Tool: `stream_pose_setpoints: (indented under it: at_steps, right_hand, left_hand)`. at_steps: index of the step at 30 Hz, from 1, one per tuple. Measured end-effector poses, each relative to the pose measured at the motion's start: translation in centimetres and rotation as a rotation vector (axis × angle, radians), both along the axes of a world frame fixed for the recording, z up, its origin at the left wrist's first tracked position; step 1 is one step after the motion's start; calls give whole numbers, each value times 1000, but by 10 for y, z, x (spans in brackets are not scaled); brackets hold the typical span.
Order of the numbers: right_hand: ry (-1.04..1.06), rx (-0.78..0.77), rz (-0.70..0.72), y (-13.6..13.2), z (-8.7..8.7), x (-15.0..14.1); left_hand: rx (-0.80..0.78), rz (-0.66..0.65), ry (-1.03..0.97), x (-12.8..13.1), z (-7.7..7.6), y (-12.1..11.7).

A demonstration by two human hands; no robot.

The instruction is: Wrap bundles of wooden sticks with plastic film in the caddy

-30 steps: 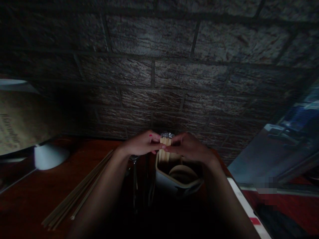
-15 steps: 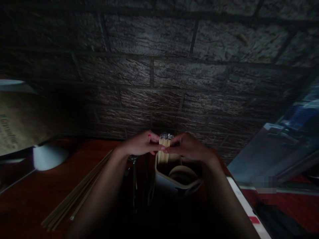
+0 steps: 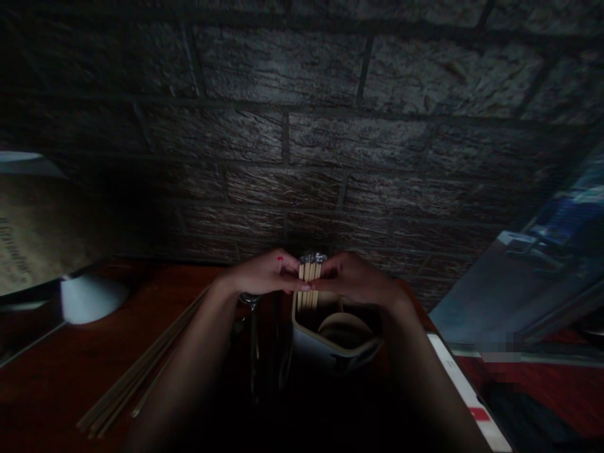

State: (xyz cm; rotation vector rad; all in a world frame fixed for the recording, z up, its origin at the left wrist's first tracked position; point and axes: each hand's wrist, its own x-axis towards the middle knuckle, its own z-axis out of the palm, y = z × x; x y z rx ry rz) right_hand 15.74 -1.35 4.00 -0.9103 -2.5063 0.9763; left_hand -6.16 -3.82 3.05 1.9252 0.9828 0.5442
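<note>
An upright bundle of wooden sticks (image 3: 310, 272), like chopsticks, has a shiny silvery top. My left hand (image 3: 265, 270) grips it from the left, and my right hand (image 3: 356, 277) from the right. The thumbs meet across its front; the other fingers are partly hidden behind. Below, the sticks reach down into a light-coloured container (image 3: 325, 346) at its left inner corner. A round, rimmed piece (image 3: 346, 322) sits inside that container. Just under my left hand lies a metal utensil (image 3: 255, 346), its kind unclear in the dark.
Several long thin sticks (image 3: 136, 371) lie on the brown wooden table (image 3: 38, 371) at left. A lamp-like object with a white base (image 3: 92, 299) and printed shade (image 3: 33, 233) stands beyond. A white flat object (image 3: 465, 390) is at right. The brick wall (image 3: 302, 138) rises behind.
Both hands keep hold of the stick bundle, with only a slight shift of the thumbs. The whole view has drifted slightly; nothing else has visibly moved.
</note>
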Motion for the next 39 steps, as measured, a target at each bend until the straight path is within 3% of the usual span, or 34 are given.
stream_pose_setpoints:
  at_steps: [17,39]
  right_hand:
    - [21,-30,18,1,-1,-1]
    - [-39,53,22,-3,3,4]
  left_hand:
    - [175,-36,116,2,2,-2]
    - [124,-81,69,0,-2,2]
